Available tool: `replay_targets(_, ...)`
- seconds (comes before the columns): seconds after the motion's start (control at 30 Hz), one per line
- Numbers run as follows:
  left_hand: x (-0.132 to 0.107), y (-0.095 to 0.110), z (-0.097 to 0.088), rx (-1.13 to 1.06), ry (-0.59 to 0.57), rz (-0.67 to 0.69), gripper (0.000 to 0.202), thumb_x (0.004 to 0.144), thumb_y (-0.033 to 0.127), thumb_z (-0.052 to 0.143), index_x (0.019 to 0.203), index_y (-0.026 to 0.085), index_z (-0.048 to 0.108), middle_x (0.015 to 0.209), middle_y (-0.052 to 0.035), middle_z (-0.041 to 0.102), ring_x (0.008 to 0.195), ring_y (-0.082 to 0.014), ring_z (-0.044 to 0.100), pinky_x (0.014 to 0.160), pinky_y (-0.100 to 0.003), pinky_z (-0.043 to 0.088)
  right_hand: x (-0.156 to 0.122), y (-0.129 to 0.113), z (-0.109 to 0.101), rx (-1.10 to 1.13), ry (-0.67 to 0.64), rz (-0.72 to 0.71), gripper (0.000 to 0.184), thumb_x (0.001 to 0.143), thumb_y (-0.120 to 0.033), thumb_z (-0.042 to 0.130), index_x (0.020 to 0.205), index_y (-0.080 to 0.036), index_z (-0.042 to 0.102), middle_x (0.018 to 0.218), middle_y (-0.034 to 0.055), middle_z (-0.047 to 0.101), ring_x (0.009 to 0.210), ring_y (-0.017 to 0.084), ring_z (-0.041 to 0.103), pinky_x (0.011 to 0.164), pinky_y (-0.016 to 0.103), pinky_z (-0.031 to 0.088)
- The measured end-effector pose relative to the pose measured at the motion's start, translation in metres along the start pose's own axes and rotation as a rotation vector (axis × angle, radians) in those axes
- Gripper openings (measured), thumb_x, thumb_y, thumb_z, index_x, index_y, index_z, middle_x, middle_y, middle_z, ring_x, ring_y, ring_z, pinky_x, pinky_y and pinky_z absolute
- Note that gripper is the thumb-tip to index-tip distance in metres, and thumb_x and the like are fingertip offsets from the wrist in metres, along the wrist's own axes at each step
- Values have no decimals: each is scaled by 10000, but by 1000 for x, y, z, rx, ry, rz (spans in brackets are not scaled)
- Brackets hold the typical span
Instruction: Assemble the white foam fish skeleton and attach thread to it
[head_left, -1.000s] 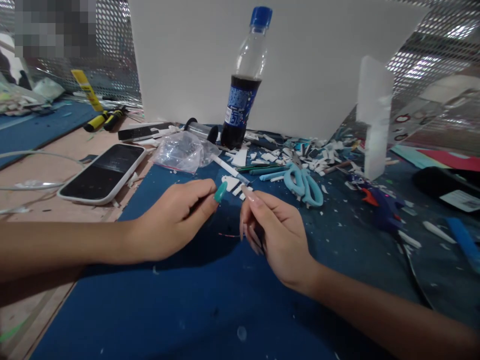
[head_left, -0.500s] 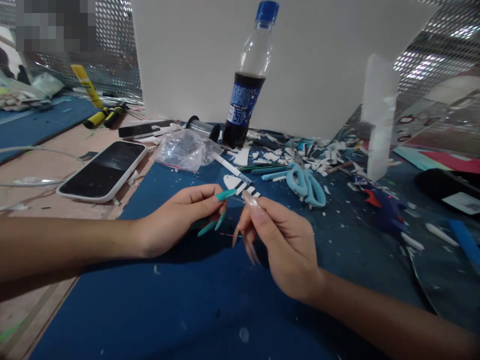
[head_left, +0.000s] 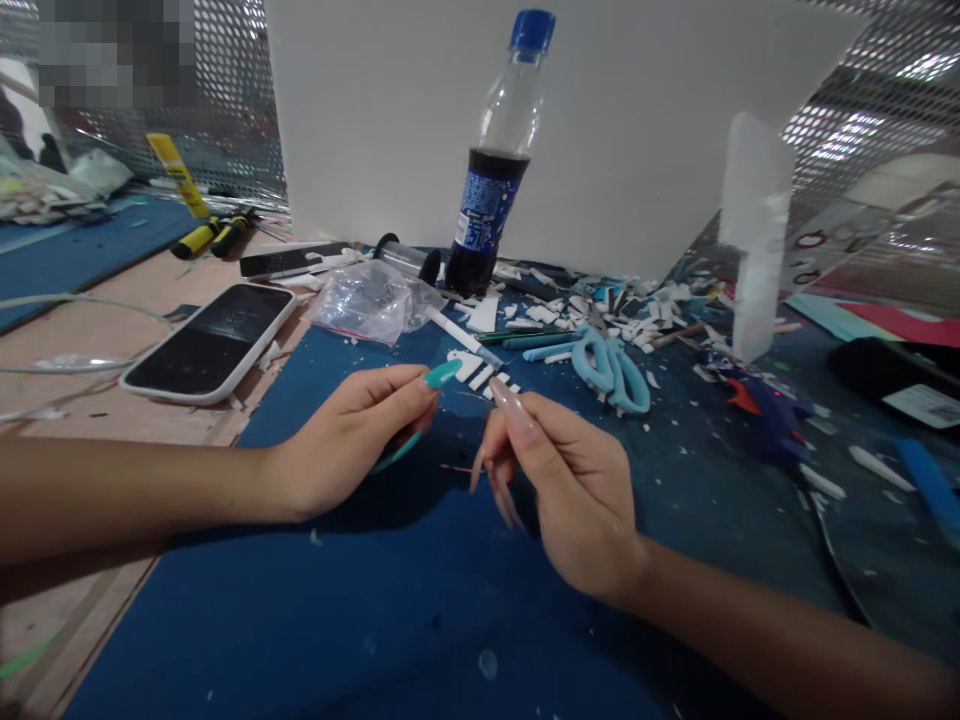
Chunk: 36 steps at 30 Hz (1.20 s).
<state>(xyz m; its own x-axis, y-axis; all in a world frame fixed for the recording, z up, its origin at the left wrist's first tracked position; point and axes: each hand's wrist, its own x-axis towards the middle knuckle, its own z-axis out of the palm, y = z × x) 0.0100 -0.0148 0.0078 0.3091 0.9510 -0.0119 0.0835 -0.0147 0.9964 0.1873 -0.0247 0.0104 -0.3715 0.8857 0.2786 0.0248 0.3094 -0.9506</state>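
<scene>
Above the blue cutting mat [head_left: 420, 600], both hands are closed in pinches. My left hand [head_left: 360, 430], with long teal nails, presses thumb against fingers; anything between them is too small to make out. My right hand [head_left: 570, 480], with long pale nails, pinches too, and its fingertips hide what they may hold. A narrow gap separates the hands. Just beyond the fingertips lie small white cut pieces [head_left: 466, 366], one rounded and several strip-like. A thin reddish sliver [head_left: 456, 468] shows on the mat between the hands.
Behind stand a cola bottle [head_left: 484, 200] and a white board [head_left: 637, 130]. Blue-handled scissors [head_left: 611, 370], a plastic bag [head_left: 367, 300] and white scraps [head_left: 630, 305] lie nearer. A phone [head_left: 210, 340] is at left; a glue gun [head_left: 772, 420] with its cable is at right.
My left hand has drawn slightly left, widening the gap between the fingertips and uncovering more of the white pieces. My right hand stays almost in place.
</scene>
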Motion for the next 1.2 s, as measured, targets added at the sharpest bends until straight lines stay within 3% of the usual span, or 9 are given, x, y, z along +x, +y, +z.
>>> replay_targets(0.17,4,-3,0,-90,-29,-13,329,888,387,458,643,168,437,575,50,361,514,-70,316,495,-214,259,1,2,1,-36,78,-182,313,966,-253,360,756,-188,583,815,40,598,669,125,594,596,273,497)
replay_targets(0.27,4,-4,0,-129,-34,-26,318,883,370,467,640,166,443,573,48,362,516,-71,314,498,-212,257,3,2,1,-95,114,-236,301,959,-205,359,764,-190,588,1004,59,590,866,154,591,761,314,498)
replay_targets(0.33,4,-3,0,-136,-33,-33,317,885,363,465,637,166,445,571,45,363,514,-72,309,493,-213,252,3,2,1,-96,123,-221,298,961,-201,359,756,-200,575,938,44,602,855,150,588,763,311,487)
replay_targets(0.43,3,-3,0,-147,-34,-38,323,880,377,467,633,172,433,572,44,347,506,-76,291,474,-218,236,2,4,1,-76,130,-185,322,970,-236,350,704,-217,529,672,-3,542,622,122,540,604,290,445)
replay_targets(0.5,3,-3,0,-142,-34,-35,329,880,387,458,631,174,429,575,41,344,502,-79,283,465,-222,229,2,5,1,-82,148,-182,336,973,-250,347,681,-219,512,601,-16,487,545,116,489,561,293,414)
replay_targets(0.63,3,-3,-1,-159,-45,-27,318,889,371,448,638,175,441,583,35,367,512,-85,298,474,-228,239,4,4,2,-63,152,-196,325,967,-249,368,684,-209,524,652,3,522,593,124,526,622,306,441)
replay_targets(0.8,2,0,-2,-228,-83,3,315,896,324,452,621,171,453,575,33,375,525,-89,316,491,-236,248,4,1,1,-5,6,-105,366,964,-269,374,628,-194,499,539,-21,494,467,92,475,491,259,397)
replay_targets(1.2,1,-2,-3,-310,-206,27,321,924,301,437,643,158,495,567,41,421,512,-71,342,487,-216,258,4,-4,-1,27,-147,-40,374,961,-275,369,627,-180,508,541,-20,523,493,81,503,527,236,432)
